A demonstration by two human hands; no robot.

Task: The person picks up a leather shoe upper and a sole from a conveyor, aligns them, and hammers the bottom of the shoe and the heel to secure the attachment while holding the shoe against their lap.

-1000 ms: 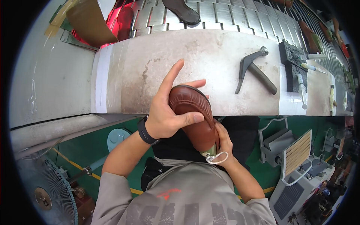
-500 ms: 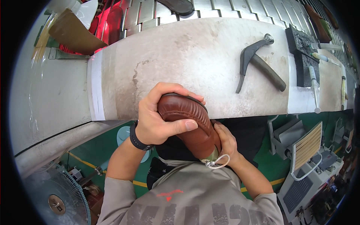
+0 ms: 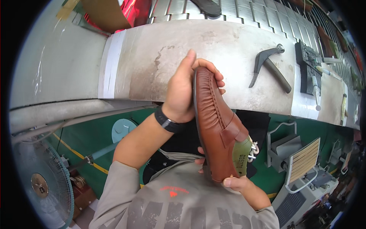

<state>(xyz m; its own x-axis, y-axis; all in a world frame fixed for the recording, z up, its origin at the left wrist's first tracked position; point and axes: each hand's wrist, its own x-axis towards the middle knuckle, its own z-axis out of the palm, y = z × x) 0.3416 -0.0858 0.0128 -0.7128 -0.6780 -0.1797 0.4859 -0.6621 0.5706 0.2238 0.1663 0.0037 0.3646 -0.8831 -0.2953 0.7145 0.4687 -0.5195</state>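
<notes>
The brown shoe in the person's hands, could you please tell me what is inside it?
Inside the brown shoe, a green form shows at the opening, with a pale cord or chain at its edge. Anything farther in is covered and cannot be seen.

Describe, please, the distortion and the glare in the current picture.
Head view: the table shows curved edges, inside a black surround; head view: the metal slats shine brightly, with red glow at upper left; head view: the shoe looks fairly sharp.

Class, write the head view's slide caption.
Left hand at toe, right hand at heel: a brown shoe on a green last, hammer on the bench.
</notes>
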